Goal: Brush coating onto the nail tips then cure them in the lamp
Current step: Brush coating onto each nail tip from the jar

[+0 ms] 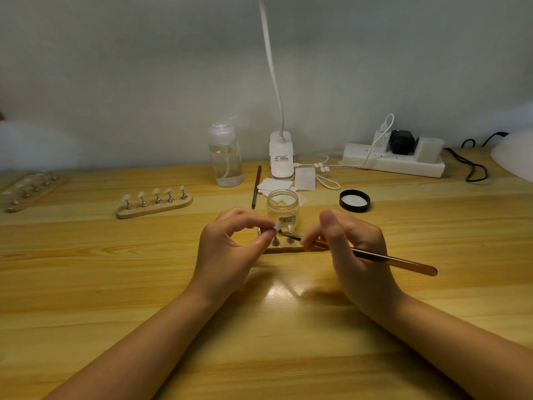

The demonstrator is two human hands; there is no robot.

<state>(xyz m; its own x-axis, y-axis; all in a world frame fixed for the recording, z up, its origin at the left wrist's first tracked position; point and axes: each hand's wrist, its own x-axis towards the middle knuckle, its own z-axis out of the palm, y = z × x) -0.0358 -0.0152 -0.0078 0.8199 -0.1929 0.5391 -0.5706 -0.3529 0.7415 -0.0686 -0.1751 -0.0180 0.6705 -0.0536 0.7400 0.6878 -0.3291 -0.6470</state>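
Note:
My left hand (pixel 230 249) pinches a small white nail tip (pixel 277 226) on its metal peg, lifted just above a wooden holder (pixel 284 249) in the middle of the table. My right hand (pixel 354 249) grips a brown brush (pixel 395 261), and its bristle end touches the nail tip. Two more metal pegs stand on the holder between my hands. An open glass jar (pixel 282 207) of clear coating stands right behind the holder. The white curing lamp (pixel 516 157) shows only partly at the far right edge.
A second holder with several nail tips (pixel 154 204) lies to the left, a third (pixel 31 190) at the far left. Behind stand a pump bottle (pixel 225 157), a spare brush (pixel 256 186), white wipes (pixel 274 186), a desk lamp (pixel 281 157), the jar's black lid (pixel 354 200) and a power strip (pixel 395 160).

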